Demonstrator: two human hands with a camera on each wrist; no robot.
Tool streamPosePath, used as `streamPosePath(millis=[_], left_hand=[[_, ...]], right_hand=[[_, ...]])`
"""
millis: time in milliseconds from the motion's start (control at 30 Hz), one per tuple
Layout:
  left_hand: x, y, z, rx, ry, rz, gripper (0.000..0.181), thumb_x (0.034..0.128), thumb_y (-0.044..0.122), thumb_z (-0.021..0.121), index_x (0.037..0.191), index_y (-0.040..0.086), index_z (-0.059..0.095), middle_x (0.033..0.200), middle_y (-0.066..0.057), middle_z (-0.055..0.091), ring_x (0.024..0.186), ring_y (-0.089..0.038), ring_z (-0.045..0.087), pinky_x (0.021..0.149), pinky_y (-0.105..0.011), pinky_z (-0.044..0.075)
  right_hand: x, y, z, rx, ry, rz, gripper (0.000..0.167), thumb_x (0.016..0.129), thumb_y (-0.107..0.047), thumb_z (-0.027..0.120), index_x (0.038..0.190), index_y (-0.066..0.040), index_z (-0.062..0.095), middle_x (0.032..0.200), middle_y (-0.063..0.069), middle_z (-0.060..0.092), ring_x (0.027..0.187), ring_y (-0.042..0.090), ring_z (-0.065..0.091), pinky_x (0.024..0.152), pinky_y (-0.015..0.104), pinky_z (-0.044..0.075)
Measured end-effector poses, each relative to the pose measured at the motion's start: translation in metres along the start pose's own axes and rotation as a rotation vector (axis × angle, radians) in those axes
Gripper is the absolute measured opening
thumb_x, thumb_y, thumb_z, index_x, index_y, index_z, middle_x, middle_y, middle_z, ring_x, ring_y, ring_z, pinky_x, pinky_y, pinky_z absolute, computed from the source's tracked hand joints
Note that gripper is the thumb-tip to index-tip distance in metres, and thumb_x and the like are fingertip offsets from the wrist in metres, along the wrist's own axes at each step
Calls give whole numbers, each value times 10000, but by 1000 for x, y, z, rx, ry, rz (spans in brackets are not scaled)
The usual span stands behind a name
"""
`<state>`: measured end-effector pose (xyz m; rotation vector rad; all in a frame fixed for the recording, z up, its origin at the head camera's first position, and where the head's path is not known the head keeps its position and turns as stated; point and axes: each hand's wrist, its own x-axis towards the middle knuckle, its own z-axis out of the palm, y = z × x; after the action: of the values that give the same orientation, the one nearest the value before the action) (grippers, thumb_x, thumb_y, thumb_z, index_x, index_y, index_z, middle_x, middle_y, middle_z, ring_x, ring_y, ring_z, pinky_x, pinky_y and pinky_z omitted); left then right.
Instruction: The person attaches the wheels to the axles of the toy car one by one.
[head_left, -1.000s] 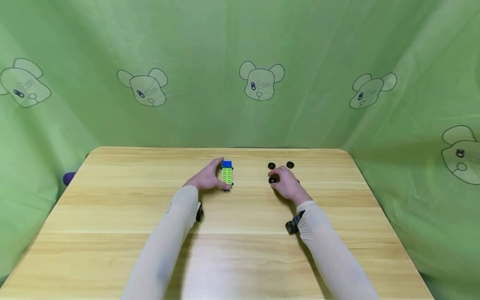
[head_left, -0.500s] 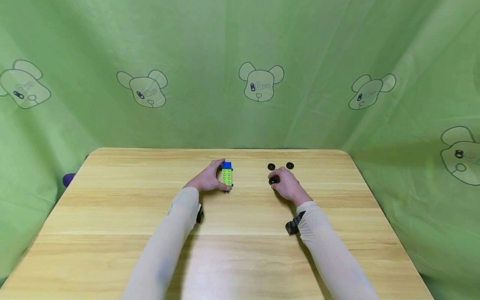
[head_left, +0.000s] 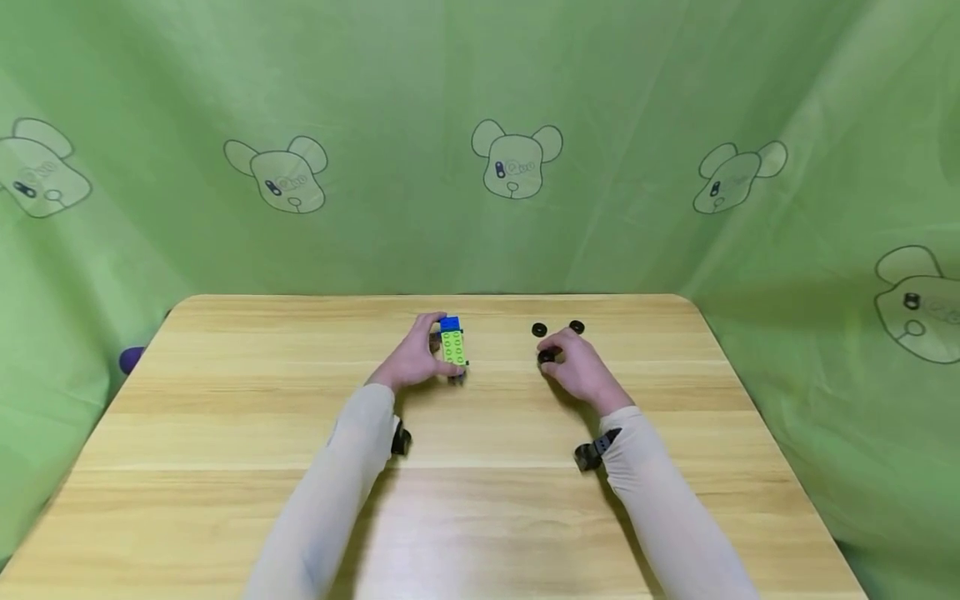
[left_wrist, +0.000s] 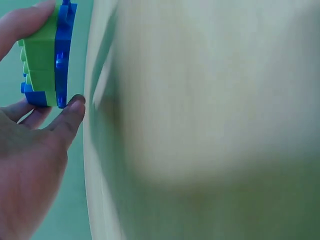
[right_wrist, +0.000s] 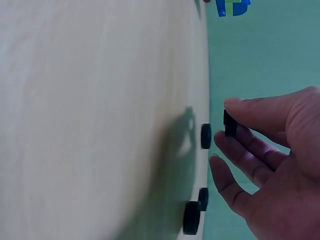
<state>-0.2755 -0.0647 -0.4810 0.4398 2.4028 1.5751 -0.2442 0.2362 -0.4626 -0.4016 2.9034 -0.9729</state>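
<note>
My left hand (head_left: pixel 412 360) grips a toy car body (head_left: pixel 453 346) built of lime-green and blue bricks, thumb at the near end and fingers at the far end. In the left wrist view the blue base of the car body (left_wrist: pixel 62 57) hangs clear of the tabletop. My right hand (head_left: pixel 581 368) pinches a small black wheel (head_left: pixel 547 356) between thumb and fingertips. That wheel (right_wrist: pixel 230 124) is off the table in the right wrist view. Two black wheels, one (head_left: pixel 539 330) and another (head_left: pixel 577 327), lie just beyond the hand; the hand hides a third in the head view.
The right wrist view shows the third loose wheel (right_wrist: pixel 191 218) on the table. The wooden table (head_left: pixel 480 517) ends at a green curtain (head_left: pixel 405 233) behind and at both sides. Black cameras sit on both wrists. A purple object (head_left: pixel 131 360) shows beyond the left edge.
The car body has tilted slightly and lifted in my left hand. The wheel in my right hand has turned and come up a little. The head view has shifted slightly.
</note>
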Motion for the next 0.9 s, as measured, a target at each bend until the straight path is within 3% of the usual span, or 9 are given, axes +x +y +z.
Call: streamPosePath(millis=[167, 500, 567, 767, 900], left_hand=[[-7, 5, 5, -183, -17, -2, 1082, 688, -81, 842, 1535, 72, 186, 1206, -172, 503, 987, -292, 620, 810, -336, 569], [-16, 13, 9, -189, -46, 11, 1099, 691, -63, 840, 1547, 121, 175, 1053, -205, 577, 894, -297, 621, 773, -354, 571], [-18, 14, 9, -185, -47, 21, 1103, 688, -63, 842, 1547, 115, 174, 1080, -204, 555, 898, -297, 613, 776, -348, 569], [-23, 14, 12, -137, -46, 72, 1124, 681, -52, 842, 1566, 120, 171, 1383, -111, 339, 967, -267, 559, 816, -312, 553], [-28, 15, 14, -127, -53, 84, 1112, 689, -70, 830, 1569, 145, 184, 1445, -69, 274, 998, -264, 543, 835, -308, 548]], right_hand=[[-3, -8, -4, 21, 10, 3, 333, 889, -24, 684, 1215, 9, 624, 1165, 152, 545, 1006, 330, 576, 916, 482, 489], [-8, -16, -4, 14, 7, -33, 336, 885, -28, 683, 1213, 20, 621, 1167, 147, 559, 1045, 339, 565, 932, 484, 483], [-9, -17, -3, 13, 6, -37, 339, 884, -36, 686, 1214, 12, 624, 1166, 133, 559, 1043, 329, 563, 929, 478, 484], [-14, -22, -3, 18, 7, -66, 342, 876, -28, 692, 1210, 13, 628, 1160, 132, 562, 1061, 321, 553, 951, 489, 471], [-17, -26, -3, 26, 16, -84, 346, 870, -12, 695, 1208, 11, 628, 1149, 125, 562, 1059, 313, 559, 940, 477, 484]])
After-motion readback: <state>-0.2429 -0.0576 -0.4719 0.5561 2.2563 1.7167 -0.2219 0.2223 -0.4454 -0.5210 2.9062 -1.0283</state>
